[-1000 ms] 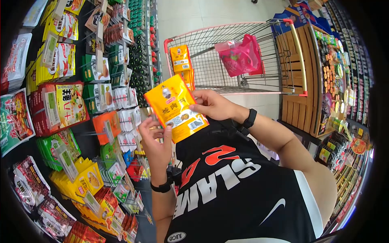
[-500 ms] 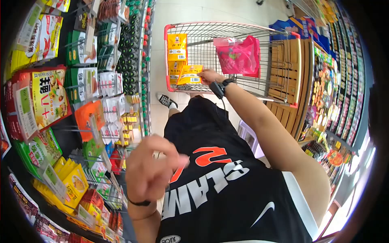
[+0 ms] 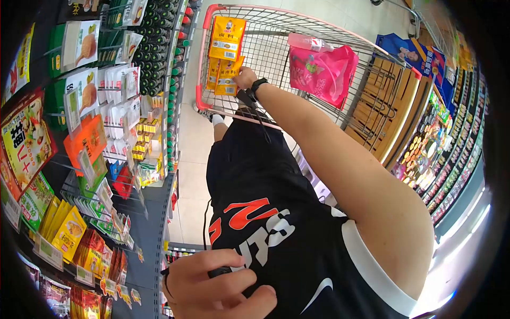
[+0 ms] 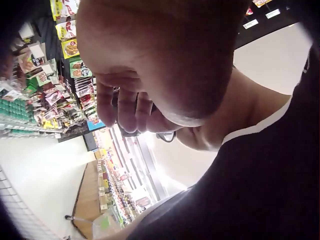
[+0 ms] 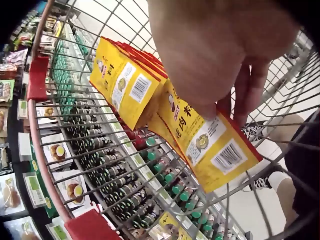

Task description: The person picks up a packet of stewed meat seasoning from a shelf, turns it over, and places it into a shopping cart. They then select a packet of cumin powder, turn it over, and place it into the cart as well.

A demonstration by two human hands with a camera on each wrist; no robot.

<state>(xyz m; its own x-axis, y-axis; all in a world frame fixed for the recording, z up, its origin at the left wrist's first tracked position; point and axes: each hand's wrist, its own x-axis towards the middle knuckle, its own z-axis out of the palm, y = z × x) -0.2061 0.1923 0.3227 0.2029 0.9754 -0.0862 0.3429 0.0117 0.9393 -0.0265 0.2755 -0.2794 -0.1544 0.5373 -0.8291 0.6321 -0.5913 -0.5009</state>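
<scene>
In the head view my right hand (image 3: 244, 78) reaches into the shopping cart at its left end and pinches the edge of a yellow seasoning packet (image 3: 228, 77). Chinese print and a barcode show on this packet in the right wrist view, where the thumb side of the hand (image 5: 215, 55) covers its upper edge. Beside it stand more yellow packets (image 5: 125, 82), lined up in a row with red edges. My left hand (image 3: 218, 284) hovers before the black jersey, fingers loosely bent. Those fingers (image 4: 127, 110) hang down in the left wrist view, with no goods in them.
The wire cart (image 3: 279, 11) also holds a pink bag (image 3: 324, 74) and a clear bottle (image 3: 311, 42) at its right. Hanging packets (image 3: 69, 234) and rows of bottles (image 3: 154, 53) line the left shelf. A slatted wooden stand (image 3: 380, 106) lies beyond the cart.
The yellow packet, earlier held up in both hands, has gone down into the cart with my right hand. My left hand let go and moved back toward the body. The view has shifted.
</scene>
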